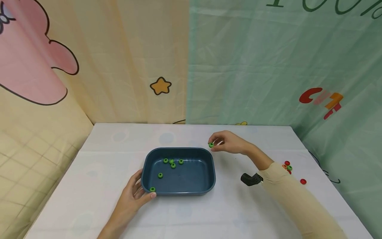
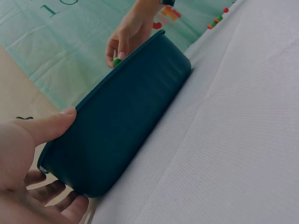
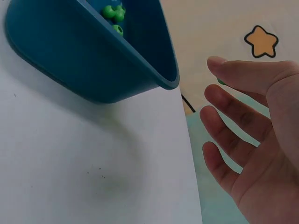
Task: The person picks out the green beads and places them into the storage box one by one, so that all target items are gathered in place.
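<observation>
A dark blue plastic basin (image 1: 194,176) sits on the white-covered table, with several green beads (image 1: 173,165) scattered on its floor, mostly toward the left half. My left hand (image 1: 131,196) grips the basin's left end; in the left wrist view the thumb lies at the rim and the fingers bend around the end wall. Over by the far right corner, my right hand (image 1: 229,142) pinches one green bead (image 1: 211,145) between thumb and fingertips, just outside the rim. The right wrist view shows only a sliver of that bead (image 3: 221,81) behind the thumb.
On the table's right side, a small cluster of red, orange and green beads (image 1: 289,168) lies partly behind the right sleeve. One red bead (image 1: 303,181) lies apart from it. A black device (image 1: 251,179) juts from the right wrist. Printed cloth (image 1: 238,66) hangs behind the table.
</observation>
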A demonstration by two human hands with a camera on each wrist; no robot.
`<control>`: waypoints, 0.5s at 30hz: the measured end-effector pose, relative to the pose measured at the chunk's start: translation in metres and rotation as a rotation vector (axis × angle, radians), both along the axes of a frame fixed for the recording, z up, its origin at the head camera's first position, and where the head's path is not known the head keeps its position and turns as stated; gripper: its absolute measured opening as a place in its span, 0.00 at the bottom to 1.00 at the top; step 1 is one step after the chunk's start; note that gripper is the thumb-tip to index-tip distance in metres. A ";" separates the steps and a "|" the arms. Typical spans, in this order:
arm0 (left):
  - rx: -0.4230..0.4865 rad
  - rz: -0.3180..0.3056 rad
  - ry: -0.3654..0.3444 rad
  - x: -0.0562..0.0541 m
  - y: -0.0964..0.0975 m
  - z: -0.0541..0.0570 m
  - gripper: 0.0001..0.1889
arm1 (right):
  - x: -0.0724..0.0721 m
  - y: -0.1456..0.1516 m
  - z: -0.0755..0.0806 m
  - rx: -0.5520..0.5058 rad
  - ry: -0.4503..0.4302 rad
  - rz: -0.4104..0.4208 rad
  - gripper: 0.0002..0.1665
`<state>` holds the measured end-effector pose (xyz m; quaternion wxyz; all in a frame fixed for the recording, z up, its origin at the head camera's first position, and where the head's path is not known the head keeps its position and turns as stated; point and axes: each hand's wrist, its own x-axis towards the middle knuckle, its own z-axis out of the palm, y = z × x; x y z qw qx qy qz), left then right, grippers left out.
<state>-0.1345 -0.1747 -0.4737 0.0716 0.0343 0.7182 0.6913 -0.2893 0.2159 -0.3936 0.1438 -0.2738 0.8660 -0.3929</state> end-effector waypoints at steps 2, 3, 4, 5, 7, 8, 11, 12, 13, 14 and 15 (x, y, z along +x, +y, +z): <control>0.001 -0.002 -0.002 0.000 0.000 0.000 0.49 | -0.001 -0.005 0.001 -0.009 -0.011 0.008 0.13; 0.002 -0.003 -0.004 -0.001 0.001 0.000 0.49 | -0.002 -0.007 0.001 -0.011 -0.017 0.012 0.12; 0.001 -0.003 -0.004 -0.001 0.001 0.000 0.49 | -0.002 -0.010 0.002 -0.012 -0.025 0.016 0.12; 0.001 -0.002 -0.005 -0.001 0.001 0.000 0.49 | -0.003 -0.013 0.002 -0.011 -0.032 0.020 0.12; -0.002 -0.002 -0.003 -0.001 0.001 0.000 0.49 | -0.004 -0.019 0.002 -0.009 -0.043 0.033 0.13; -0.004 -0.001 -0.002 -0.001 0.000 0.000 0.50 | -0.005 -0.023 0.002 -0.006 -0.045 0.041 0.13; -0.008 0.003 -0.003 -0.001 0.000 0.000 0.50 | -0.007 -0.034 0.003 0.004 -0.039 0.067 0.15; -0.009 0.004 -0.005 -0.001 0.000 0.000 0.50 | -0.008 -0.038 0.004 0.004 -0.038 0.077 0.15; -0.010 0.005 -0.007 -0.001 0.000 0.001 0.50 | -0.008 -0.042 0.005 0.004 -0.037 0.087 0.15; -0.009 0.005 -0.008 -0.001 0.000 0.001 0.50 | -0.009 -0.046 0.005 0.001 -0.035 0.098 0.15; -0.009 0.005 -0.009 -0.001 0.000 0.001 0.50 | -0.010 -0.050 0.006 -0.001 -0.035 0.110 0.15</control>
